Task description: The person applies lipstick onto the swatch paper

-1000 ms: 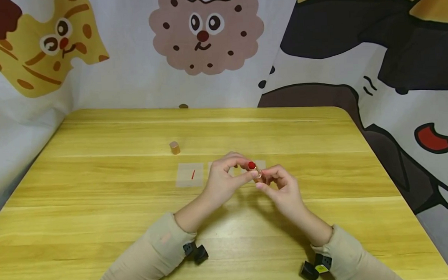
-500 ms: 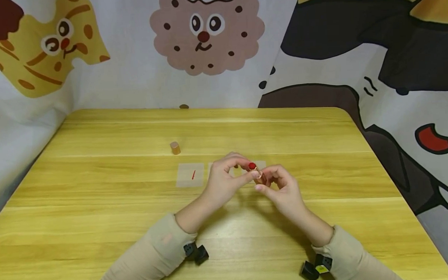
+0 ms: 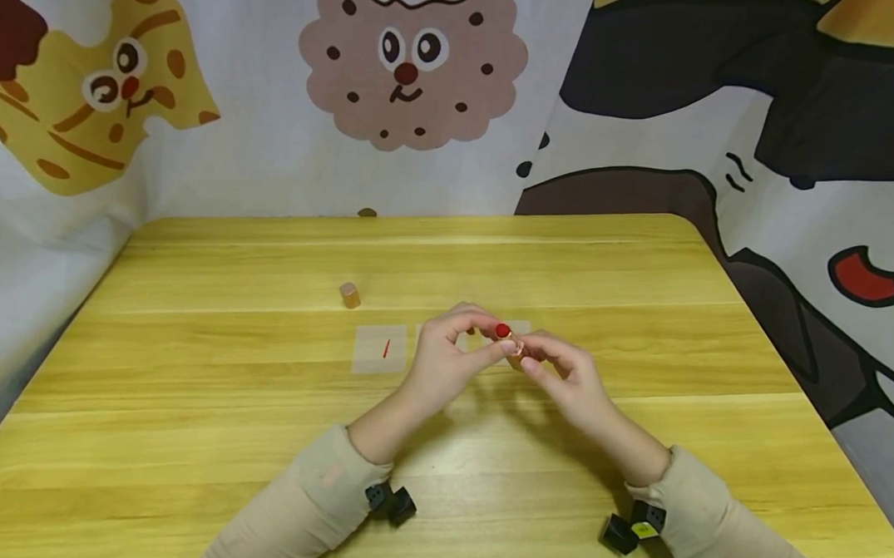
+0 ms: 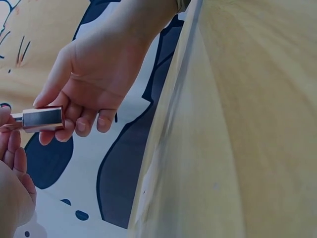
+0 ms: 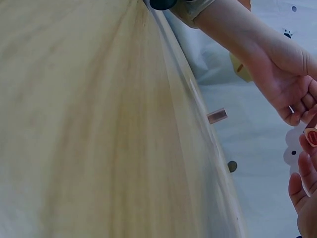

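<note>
Between both hands is a lipstick (image 3: 516, 355) with a copper-coloured case and its red tip exposed, tilted up and to the left above the table. My left hand (image 3: 450, 350) pinches the upper part of the case just below the red tip. Lower down, thumb and fingers of my right hand (image 3: 571, 380) pinch the base. In the left wrist view the square base of the lipstick (image 4: 43, 119) lies against the right thumb and fingertips. The right wrist view shows the round red underside of the lipstick (image 5: 311, 138) at its edge, partly cut off.
A copper-coloured cap (image 3: 350, 296) stands on the wooden table (image 3: 234, 388) behind the hands. To the left lies a pale paper square (image 3: 368, 349) with a short red stroke. More pale squares, such as one paper square (image 3: 520, 326), are partly hidden by the hands.
The right thumb and fingers have shifted on the lipstick's base, the thumb slightly up and to the right. My left hand stays nearly still, and the red tip hardly moves.
</note>
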Demonstrator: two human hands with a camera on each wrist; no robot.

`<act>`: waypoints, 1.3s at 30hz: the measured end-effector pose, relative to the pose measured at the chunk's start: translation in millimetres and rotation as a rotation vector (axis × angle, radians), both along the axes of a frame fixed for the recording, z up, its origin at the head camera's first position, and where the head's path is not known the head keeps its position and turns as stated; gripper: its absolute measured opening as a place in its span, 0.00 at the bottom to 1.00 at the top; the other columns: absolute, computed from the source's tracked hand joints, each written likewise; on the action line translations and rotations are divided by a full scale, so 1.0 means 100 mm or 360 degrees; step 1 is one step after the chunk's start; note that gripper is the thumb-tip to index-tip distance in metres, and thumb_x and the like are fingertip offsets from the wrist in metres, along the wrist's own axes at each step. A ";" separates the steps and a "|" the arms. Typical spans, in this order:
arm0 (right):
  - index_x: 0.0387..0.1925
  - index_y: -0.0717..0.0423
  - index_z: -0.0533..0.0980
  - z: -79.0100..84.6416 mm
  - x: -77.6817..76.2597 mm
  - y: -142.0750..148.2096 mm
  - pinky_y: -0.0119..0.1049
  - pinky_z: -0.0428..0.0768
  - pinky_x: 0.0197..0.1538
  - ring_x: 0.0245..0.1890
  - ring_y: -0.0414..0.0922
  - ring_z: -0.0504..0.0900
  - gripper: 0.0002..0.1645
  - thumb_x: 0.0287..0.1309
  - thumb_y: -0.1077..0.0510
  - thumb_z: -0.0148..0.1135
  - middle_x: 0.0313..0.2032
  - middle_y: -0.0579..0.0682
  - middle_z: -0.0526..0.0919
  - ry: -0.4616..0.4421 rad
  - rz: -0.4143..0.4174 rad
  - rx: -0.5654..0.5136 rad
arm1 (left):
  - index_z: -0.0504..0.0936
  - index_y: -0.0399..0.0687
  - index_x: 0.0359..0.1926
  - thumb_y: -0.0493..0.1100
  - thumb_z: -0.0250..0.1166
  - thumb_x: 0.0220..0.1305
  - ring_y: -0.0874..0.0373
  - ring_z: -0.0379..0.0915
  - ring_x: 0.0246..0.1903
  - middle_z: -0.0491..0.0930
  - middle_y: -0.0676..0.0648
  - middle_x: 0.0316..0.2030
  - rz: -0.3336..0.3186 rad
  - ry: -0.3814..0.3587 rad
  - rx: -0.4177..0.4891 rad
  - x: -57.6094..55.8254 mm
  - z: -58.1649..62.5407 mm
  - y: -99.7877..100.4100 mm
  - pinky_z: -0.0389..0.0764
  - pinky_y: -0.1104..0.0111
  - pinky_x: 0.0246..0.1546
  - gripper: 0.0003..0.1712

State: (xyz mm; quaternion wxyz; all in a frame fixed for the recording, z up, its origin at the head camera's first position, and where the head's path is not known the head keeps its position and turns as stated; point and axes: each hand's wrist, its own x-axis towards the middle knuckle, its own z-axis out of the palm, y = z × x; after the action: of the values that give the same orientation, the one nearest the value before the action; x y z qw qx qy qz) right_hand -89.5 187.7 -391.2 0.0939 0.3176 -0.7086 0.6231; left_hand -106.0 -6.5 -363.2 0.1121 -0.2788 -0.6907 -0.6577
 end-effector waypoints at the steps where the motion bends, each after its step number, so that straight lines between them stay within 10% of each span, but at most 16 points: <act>1: 0.49 0.65 0.78 0.00 0.00 0.00 0.31 0.75 0.45 0.39 0.41 0.77 0.13 0.64 0.69 0.56 0.44 0.45 0.82 0.0015 0.0014 -0.0001 | 0.85 0.41 0.32 0.35 0.73 0.52 0.58 0.75 0.35 0.82 0.53 0.31 -0.0001 -0.0003 -0.0001 0.00 0.00 0.00 0.70 0.61 0.41 0.06; 22: 0.40 0.71 0.78 -0.02 0.00 0.00 0.31 0.72 0.36 0.31 0.42 0.72 0.14 0.61 0.60 0.63 0.32 0.52 0.79 0.0008 -0.0029 -0.0012 | 0.85 0.39 0.33 0.34 0.73 0.52 0.57 0.76 0.36 0.82 0.52 0.32 -0.0029 0.0017 0.0046 0.00 -0.04 0.01 0.74 0.57 0.43 0.06; 39: 0.37 0.68 0.77 0.01 0.01 -0.05 0.30 0.71 0.35 0.30 0.41 0.71 0.14 0.47 0.80 0.64 0.30 0.50 0.77 0.0027 -0.0140 0.0010 | 0.85 0.39 0.33 0.34 0.74 0.51 0.57 0.76 0.36 0.83 0.50 0.33 -0.0015 0.0046 0.0048 0.00 -0.06 0.02 0.74 0.61 0.43 0.07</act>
State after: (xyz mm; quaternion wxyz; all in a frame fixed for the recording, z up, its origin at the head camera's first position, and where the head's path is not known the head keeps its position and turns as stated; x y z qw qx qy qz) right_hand -88.4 183.0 -390.5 0.1262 0.2916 -0.7229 0.6135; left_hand -105.6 -4.5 -368.9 0.1231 -0.2897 -0.6778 -0.6644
